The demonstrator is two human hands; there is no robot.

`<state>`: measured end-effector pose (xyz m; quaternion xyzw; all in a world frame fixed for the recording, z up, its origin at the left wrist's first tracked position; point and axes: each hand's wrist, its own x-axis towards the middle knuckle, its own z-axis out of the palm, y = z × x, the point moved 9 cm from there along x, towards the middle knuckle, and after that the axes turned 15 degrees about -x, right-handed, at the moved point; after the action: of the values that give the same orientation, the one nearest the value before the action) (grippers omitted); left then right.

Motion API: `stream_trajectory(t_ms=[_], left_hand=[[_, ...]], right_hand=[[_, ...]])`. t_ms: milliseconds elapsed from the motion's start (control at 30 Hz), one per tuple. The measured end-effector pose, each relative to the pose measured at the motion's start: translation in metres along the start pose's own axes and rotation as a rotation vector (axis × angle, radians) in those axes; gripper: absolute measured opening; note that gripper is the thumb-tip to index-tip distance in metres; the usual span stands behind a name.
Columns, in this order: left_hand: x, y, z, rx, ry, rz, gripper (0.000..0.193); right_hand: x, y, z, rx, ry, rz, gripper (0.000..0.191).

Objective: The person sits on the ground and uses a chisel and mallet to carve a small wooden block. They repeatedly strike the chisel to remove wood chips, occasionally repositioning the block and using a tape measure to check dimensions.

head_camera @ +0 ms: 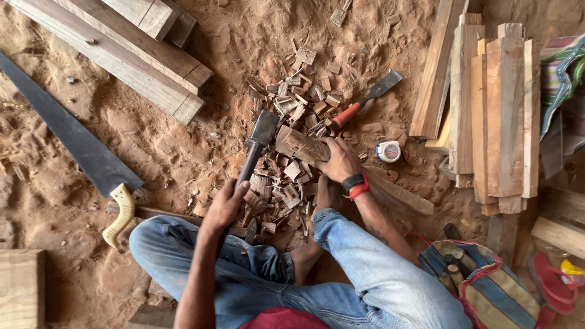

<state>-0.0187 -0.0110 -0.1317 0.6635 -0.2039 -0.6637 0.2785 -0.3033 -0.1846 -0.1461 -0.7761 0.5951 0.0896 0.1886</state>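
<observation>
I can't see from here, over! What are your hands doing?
Left hand grips the hatchet handle. Right hand pins the wood block on the chip pile. Chisel and tape measure lie beside, apart.

A dark-headed adze or hatchet [259, 143] tilts upward from the left fingers [234, 190] wrapped round its handle, its head just beside a short carved wood block [300, 146]. The block lies angled, its near end apparently gripped under the right fingers [332, 159].
</observation>
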Motion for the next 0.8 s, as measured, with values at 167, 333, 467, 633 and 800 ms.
stream_trajectory(t_ms=[167,333,467,633,800], left_hand=[[-0.014,0.007,0.016,0.014,0.121,0.031,0.045],[-0.027,0.011,0.019,-0.215,-0.027,0.15,0.037],[-0.033,0.017,0.01,-0.163,0.058,0.144,0.035],[-0.056,0.061,0.032,-0.137,0.028,0.218,0.036],[-0.073,0.099,0.06,-0.186,-0.135,0.309,0.038]], right_hand=[[-0.001,-0.004,-0.004,-0.099,0.074,0.045,0.072],[-0.009,0.006,-0.008,-0.192,0.105,0.14,0.068],[-0.004,0.009,-0.002,-0.114,0.046,0.135,0.065],[0.001,0.014,0.0,-0.11,0.009,0.122,0.062],[0.001,0.023,0.004,-0.076,-0.021,0.126,0.067]])
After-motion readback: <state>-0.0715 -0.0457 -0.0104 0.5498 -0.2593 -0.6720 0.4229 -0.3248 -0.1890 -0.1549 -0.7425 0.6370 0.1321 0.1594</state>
